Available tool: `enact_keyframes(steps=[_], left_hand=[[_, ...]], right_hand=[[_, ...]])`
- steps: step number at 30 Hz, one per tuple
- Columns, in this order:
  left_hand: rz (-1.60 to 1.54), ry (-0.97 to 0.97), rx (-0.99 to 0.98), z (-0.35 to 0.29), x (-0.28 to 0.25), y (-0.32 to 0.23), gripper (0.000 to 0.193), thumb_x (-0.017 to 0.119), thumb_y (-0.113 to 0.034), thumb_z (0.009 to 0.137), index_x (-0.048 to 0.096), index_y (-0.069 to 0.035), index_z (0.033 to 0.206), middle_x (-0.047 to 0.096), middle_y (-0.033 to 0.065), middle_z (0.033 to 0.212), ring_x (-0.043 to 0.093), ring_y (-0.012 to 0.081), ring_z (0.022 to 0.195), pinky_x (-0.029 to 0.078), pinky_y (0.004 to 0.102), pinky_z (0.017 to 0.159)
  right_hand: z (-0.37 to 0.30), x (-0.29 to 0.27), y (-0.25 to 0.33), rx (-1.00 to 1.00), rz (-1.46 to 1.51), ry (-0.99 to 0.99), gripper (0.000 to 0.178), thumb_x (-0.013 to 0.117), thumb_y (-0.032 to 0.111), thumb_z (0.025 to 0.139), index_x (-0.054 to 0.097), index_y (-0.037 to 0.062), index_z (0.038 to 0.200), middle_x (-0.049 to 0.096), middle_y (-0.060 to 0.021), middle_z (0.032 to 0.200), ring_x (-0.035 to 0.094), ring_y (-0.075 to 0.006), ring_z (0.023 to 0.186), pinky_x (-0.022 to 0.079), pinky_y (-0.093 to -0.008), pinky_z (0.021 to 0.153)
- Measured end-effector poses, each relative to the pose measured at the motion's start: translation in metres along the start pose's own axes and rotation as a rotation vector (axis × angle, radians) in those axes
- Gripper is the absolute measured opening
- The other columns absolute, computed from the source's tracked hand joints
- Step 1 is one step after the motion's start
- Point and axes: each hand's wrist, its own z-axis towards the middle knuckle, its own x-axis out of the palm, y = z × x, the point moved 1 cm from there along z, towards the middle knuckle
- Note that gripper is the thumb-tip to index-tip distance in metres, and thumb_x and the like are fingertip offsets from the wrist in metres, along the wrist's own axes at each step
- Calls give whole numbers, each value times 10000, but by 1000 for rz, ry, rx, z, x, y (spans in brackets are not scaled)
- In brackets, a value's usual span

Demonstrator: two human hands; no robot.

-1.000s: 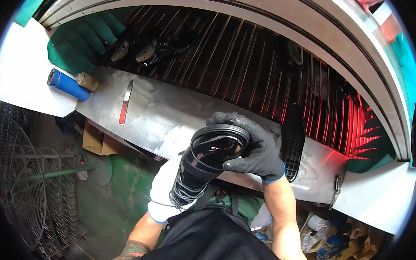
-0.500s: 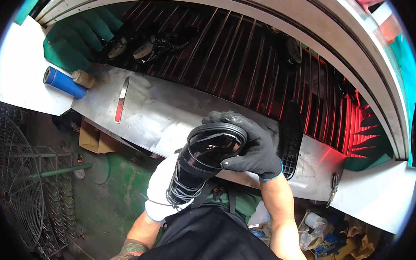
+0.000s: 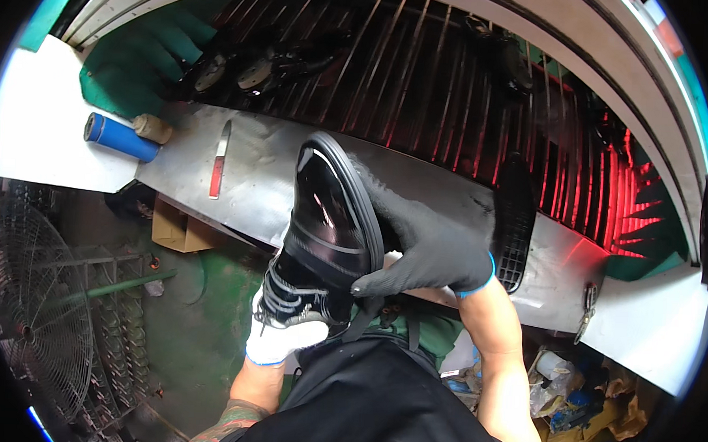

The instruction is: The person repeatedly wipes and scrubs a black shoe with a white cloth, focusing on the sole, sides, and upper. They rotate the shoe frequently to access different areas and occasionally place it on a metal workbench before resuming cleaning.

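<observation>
A shiny black lace-up boot (image 3: 327,212) is held up in front of my body, its toe pointing away and its thick sole edge turned to the right. My left hand (image 3: 284,336), in a white glove, grips the boot around its shaft below the grey laces; its fingers are partly hidden behind the boot. My right hand (image 3: 424,240), in a dark grey glove, is closed against the sole side, thumb near the heel-ward part of the sole edge and fingers behind the sole. On the metal ledge to the right lies a black shoe sole (image 3: 513,228).
A knife with a red handle (image 3: 216,175) lies on the metal ledge (image 3: 262,154). Left of it are a blue roll (image 3: 122,137) and a beige roll (image 3: 152,128). Beyond runs a conveyor of dark bars with more black footwear (image 3: 258,71). A wire fan (image 3: 34,302) stands at lower left.
The boot has turned from toe facing me to standing lengthwise, with its sole edge now on the right. My right hand has shifted from the toe to along the sole.
</observation>
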Motion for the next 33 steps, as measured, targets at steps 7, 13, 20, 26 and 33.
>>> enact_keyframes(steps=[7, 13, 20, 26, 33], left_hand=[[-831, -107, -216, 9, 18, 3, 745, 695, 117, 748, 532, 11, 1467, 668, 232, 1320, 713, 359, 1117, 620, 467, 951], [-1080, 47, -297, 10, 27, 2, 762, 686, 84, 766, 495, -6, 1498, 599, 272, 1406, 637, 486, 1223, 566, 630, 1015], [-643, -64, -116, 7, 38, -10, 823, 679, 146, 759, 485, -46, 1535, 620, 160, 1418, 638, 306, 1271, 565, 446, 1063], [-537, -43, -41, 6, 26, -12, 824, 767, 116, 749, 508, -47, 1514, 632, 110, 1407, 629, 244, 1262, 548, 409, 1056], [25, 86, 27, 3, 7, -16, 978, 875, 5, 709, 410, 18, 1569, 564, 131, 1504, 563, 252, 1356, 451, 420, 1154]], right_hand=[[-14, 48, 4, 226, -61, -242, 919, 796, 247, 926, 262, 68, 1653, 718, -248, 1214, 741, -338, 1113, 593, -413, 884], [-16, 41, 18, 343, -78, -213, 743, 695, 202, 980, 347, 54, 1619, 743, -174, 814, 754, -303, 688, 593, -374, 685], [-43, 56, -3, 319, 67, -146, 909, 675, 117, 938, 146, 37, 1673, 696, -222, 1165, 716, -249, 1082, 556, -368, 907], [-36, 74, -6, 36, 696, -95, 1029, 662, 86, 917, -30, -2, 1673, 192, -168, 1721, 188, -244, 1591, 193, -364, 1263], [-40, 61, -33, -7, -78, -295, 734, 519, 344, 1097, 190, -5, 1652, 371, -187, 1655, 341, -230, 1540, 240, -355, 1264]])
